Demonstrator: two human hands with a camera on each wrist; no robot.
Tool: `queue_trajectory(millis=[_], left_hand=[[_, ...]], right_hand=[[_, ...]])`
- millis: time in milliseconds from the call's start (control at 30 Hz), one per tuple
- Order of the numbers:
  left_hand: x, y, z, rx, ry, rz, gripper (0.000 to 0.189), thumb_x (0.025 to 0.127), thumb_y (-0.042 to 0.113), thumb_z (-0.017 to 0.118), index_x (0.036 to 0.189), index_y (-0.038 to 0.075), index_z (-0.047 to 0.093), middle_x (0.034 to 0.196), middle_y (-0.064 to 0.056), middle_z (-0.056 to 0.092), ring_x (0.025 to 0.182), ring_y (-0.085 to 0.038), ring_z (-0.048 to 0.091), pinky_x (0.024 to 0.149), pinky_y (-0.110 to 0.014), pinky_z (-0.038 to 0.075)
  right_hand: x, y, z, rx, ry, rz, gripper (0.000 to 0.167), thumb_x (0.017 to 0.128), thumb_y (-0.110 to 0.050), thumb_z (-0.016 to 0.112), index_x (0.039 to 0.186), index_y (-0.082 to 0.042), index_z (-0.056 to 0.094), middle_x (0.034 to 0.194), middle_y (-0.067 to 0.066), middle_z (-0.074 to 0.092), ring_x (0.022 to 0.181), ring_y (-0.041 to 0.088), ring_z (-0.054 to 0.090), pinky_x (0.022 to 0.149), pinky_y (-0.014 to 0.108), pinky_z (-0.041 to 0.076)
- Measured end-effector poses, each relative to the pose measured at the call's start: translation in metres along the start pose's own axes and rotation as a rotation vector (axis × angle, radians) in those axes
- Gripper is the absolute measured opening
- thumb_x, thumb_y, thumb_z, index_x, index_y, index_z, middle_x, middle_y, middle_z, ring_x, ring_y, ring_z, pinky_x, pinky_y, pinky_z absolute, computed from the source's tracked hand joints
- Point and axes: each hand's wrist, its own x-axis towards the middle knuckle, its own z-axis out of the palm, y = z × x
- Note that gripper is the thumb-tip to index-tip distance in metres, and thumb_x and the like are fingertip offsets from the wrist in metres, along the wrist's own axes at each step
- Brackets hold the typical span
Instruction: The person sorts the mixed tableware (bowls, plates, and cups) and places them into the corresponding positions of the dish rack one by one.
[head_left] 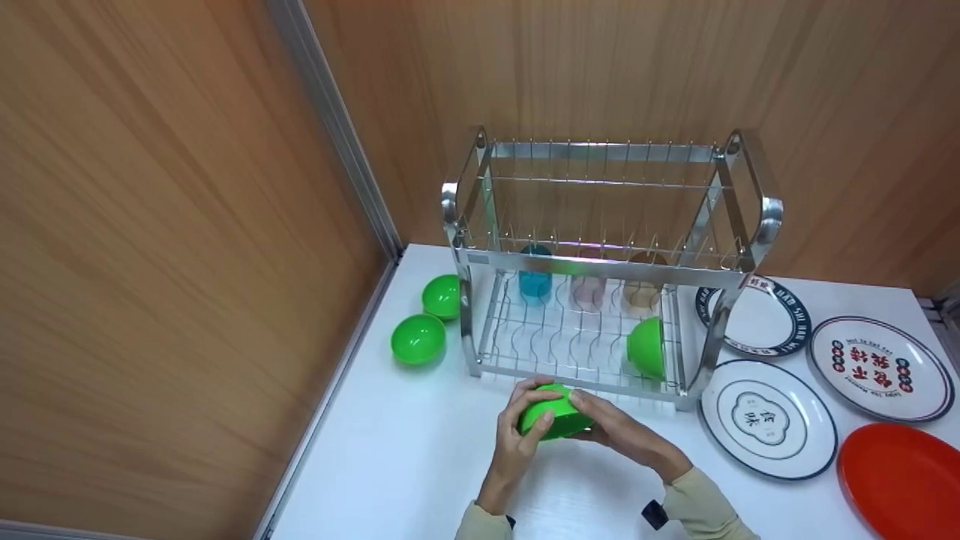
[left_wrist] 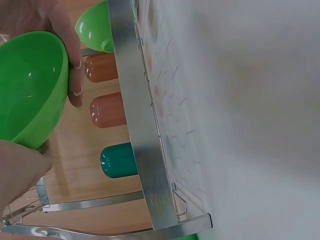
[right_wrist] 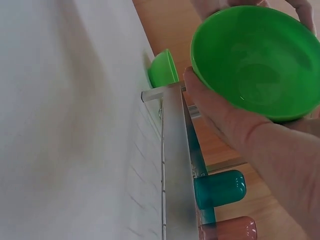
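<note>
Left hand (head_left: 512,442) and right hand (head_left: 624,432) grip green bowl (head_left: 564,414) near front edge of rack (head_left: 600,268), likely orienting it; slotting probably needs it edge-on.

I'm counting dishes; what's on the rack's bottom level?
A blue cup, a pink cup, a brown cup and, on its side, a green bowl. The upper front bar covers part of each cup.

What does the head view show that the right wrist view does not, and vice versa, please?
Head only: the patterned plates, the red plate, the amber cup and the racked green bowl. Right wrist only: the inner floor of the held bowl. Both: the left hand and right hand on that bowl, the rack, the blue cup, the pink cup and a loose green bowl, though the head view shows two.
</note>
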Motion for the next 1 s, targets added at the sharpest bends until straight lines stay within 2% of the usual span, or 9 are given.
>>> queue_trajectory(millis=[133, 267, 333, 467, 700, 800, 867, 933, 1000], left_hand=[[0.001, 0.000, 0.000, -0.026, -0.039, 0.023, 0.025, 0.098, 0.006, 0.058, 0.120, 0.009, 0.070, 0.139, -0.025, 0.051, 0.130, -0.036, 0.050, 0.108, -0.038, 0.043], [0.003, 0.000, -0.001, -0.059, -0.051, 0.075, 0.021, 0.099, 0.002, 0.057, 0.115, 0.006, 0.071, 0.135, -0.031, 0.052, 0.128, -0.038, 0.051, 0.108, -0.038, 0.045], [0.005, -0.001, -0.002, -0.063, -0.049, 0.083, 0.020, 0.099, 0.000, 0.058, 0.112, 0.006, 0.072, 0.133, -0.029, 0.054, 0.127, -0.037, 0.052, 0.107, -0.038, 0.046], [0.006, -0.002, -0.004, -0.037, -0.033, 0.050, 0.021, 0.099, 0.000, 0.058, 0.113, 0.006, 0.073, 0.130, -0.025, 0.058, 0.125, -0.034, 0.054, 0.107, -0.038, 0.046], [0.008, -0.003, -0.010, 0.003, 0.060, -0.008, 0.020, 0.103, 0.001, 0.055, 0.114, 0.004, 0.071, 0.123, -0.017, 0.062, 0.121, -0.035, 0.057, 0.114, -0.035, 0.040], [0.010, -0.003, -0.012, 0.025, 0.127, -0.028, 0.018, 0.104, 0.001, 0.055, 0.112, 0.003, 0.072, 0.117, -0.015, 0.065, 0.117, -0.032, 0.061, 0.112, -0.033, 0.043], [0.011, -0.003, -0.013, 0.048, 0.187, -0.070, 0.017, 0.105, 0.005, 0.055, 0.110, 0.003, 0.072, 0.114, -0.014, 0.067, 0.113, -0.028, 0.063, 0.108, -0.031, 0.046], [0.013, -0.002, -0.015, 0.066, 0.250, -0.144, 0.018, 0.107, 0.009, 0.054, 0.110, 0.001, 0.071, 0.112, -0.014, 0.069, 0.112, -0.025, 0.066, 0.106, -0.030, 0.048], [0.015, -0.003, -0.018, 0.060, 0.303, -0.202, 0.021, 0.108, 0.012, 0.052, 0.111, -0.001, 0.069, 0.111, -0.015, 0.070, 0.112, -0.028, 0.067, 0.104, -0.029, 0.050]], right_hand=[[0.000, 0.000, 0.000, -0.017, 0.002, -0.029, 0.065, 0.112, -0.035, 0.037, 0.158, 0.007, 0.018, 0.139, 0.017, 0.048, 0.127, 0.021, 0.056, 0.116, 0.046, 0.039], [0.000, 0.002, 0.000, -0.048, 0.015, -0.056, 0.059, 0.112, -0.030, 0.040, 0.158, 0.003, 0.024, 0.140, 0.017, 0.048, 0.129, 0.022, 0.056, 0.117, 0.048, 0.038], [-0.001, 0.003, -0.001, -0.086, 0.041, -0.059, 0.056, 0.112, -0.029, 0.042, 0.158, -0.001, 0.028, 0.142, 0.017, 0.047, 0.129, 0.023, 0.055, 0.116, 0.045, 0.041], [-0.002, 0.005, -0.002, -0.213, 0.108, -0.060, 0.056, 0.110, -0.028, 0.048, 0.159, -0.007, 0.030, 0.145, 0.018, 0.044, 0.125, 0.026, 0.052, 0.105, 0.037, 0.047], [-0.002, 0.003, -0.002, -0.392, 0.220, -0.110, 0.059, 0.103, -0.026, 0.061, 0.154, -0.010, 0.037, 0.137, 0.017, 0.050, 0.113, 0.030, 0.054, 0.092, 0.041, 0.052], [-0.003, 0.001, -0.003, -0.438, 0.262, -0.122, 0.061, 0.100, -0.027, 0.067, 0.153, -0.011, 0.039, 0.136, 0.016, 0.051, 0.112, 0.030, 0.054, 0.090, 0.043, 0.052], [-0.003, 0.000, -0.004, -0.472, 0.288, -0.123, 0.064, 0.098, -0.029, 0.069, 0.152, -0.012, 0.041, 0.137, 0.015, 0.052, 0.112, 0.030, 0.055, 0.090, 0.044, 0.052], [-0.004, 0.000, -0.005, -0.507, 0.317, -0.115, 0.066, 0.095, -0.031, 0.072, 0.152, -0.015, 0.042, 0.138, 0.015, 0.052, 0.112, 0.030, 0.056, 0.091, 0.045, 0.051], [-0.005, -0.001, -0.007, -0.541, 0.346, -0.107, 0.070, 0.092, -0.033, 0.075, 0.151, -0.017, 0.043, 0.140, 0.014, 0.052, 0.113, 0.030, 0.056, 0.091, 0.045, 0.051]])
